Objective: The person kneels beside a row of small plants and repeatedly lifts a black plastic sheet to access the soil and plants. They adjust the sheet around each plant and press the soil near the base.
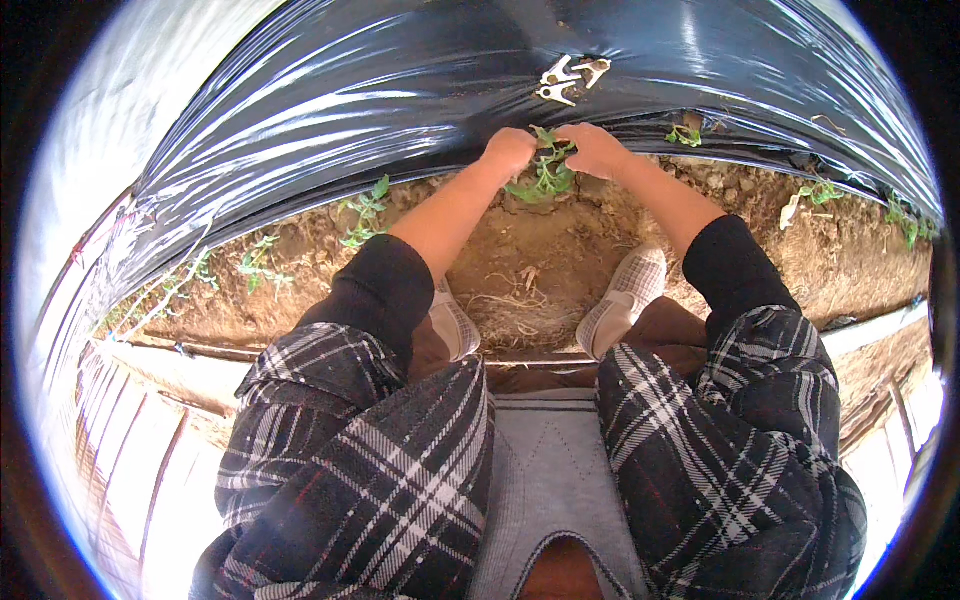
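A small green seedling (551, 180) with lobed leaves stands in the soil at the edge of a sheet of black plastic mulch film (420, 112). On the seedling's left, my left hand (511, 154) is closed on the film's edge, its fingertips hidden. Opposite it, my right hand (600, 151) holds the same edge, thumb below and fingers above, close against the leaves. Some leaves poke up between the two hands. Just beyond them, several white plastic clips (559, 81) lie on the film.
More seedlings grow along the film's edge, at left (366, 214) and right (821, 193); one seedling (684, 135) pokes up beside the film. Dry brown soil (540, 232) slopes toward my checked shoes (626, 292). Strings (169, 292) run at far left.
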Tool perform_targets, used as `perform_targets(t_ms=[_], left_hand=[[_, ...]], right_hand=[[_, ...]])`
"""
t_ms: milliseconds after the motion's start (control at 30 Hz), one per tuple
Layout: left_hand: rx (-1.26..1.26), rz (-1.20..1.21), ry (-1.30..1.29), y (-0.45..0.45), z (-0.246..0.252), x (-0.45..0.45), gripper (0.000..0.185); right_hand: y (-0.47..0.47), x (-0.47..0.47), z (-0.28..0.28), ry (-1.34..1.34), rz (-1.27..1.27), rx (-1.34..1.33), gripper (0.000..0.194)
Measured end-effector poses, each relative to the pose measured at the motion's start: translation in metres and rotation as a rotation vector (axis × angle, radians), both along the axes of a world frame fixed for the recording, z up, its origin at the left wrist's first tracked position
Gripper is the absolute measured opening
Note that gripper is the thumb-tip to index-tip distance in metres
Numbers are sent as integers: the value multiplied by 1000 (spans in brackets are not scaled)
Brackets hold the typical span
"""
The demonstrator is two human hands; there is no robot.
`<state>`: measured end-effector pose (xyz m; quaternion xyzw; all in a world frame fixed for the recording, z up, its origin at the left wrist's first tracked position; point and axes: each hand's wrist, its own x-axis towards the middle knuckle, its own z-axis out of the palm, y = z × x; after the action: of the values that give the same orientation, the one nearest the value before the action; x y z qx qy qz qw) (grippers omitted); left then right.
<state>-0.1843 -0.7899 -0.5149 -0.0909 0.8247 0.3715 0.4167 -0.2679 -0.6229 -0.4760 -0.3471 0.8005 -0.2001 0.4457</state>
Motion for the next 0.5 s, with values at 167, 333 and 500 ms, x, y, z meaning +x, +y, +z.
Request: perform_targets(t_ms=[167,333,500], left_hand=[[216,688,-328,4,-1,-9,24],[-117,502,-253,16,-9,-25,28],[-37,895,-299,15,-26,-35,24]], right_hand=[[19,24,0,271,29,-90,15],[19,34,-10,386,161,-81,12],[25,41,-1,328,443,-19,8]])
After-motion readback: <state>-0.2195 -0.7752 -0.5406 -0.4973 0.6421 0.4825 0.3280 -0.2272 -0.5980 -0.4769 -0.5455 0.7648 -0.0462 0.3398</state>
